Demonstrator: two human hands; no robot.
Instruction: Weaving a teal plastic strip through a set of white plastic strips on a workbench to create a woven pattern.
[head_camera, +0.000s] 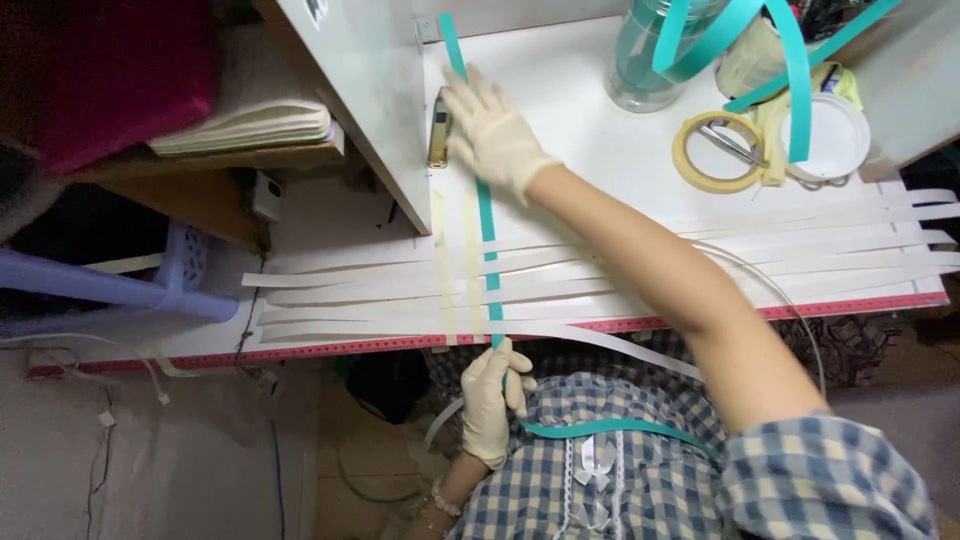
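Both hands wear pale latex gloves. My right hand (497, 132) reaches across the white table (590, 120) and presses flat on a teal plastic strip (487, 225) that runs away from me over several white strips (700, 262) laid crosswise. My left hand (491, 397) is at the near table edge, pinching the same teal strip where it drops off the edge and curls across my checked shirt. Two pale yellow strips (470, 270) lie parallel just left of the teal one, woven through the white ones.
A glass jar (650, 60) holding teal strips stands at the back. Beside it lie a tape roll (716, 152) with scissors across it and a white lid (832, 135). A white cabinet side (370, 90), books and a purple stool (120, 285) are at left.
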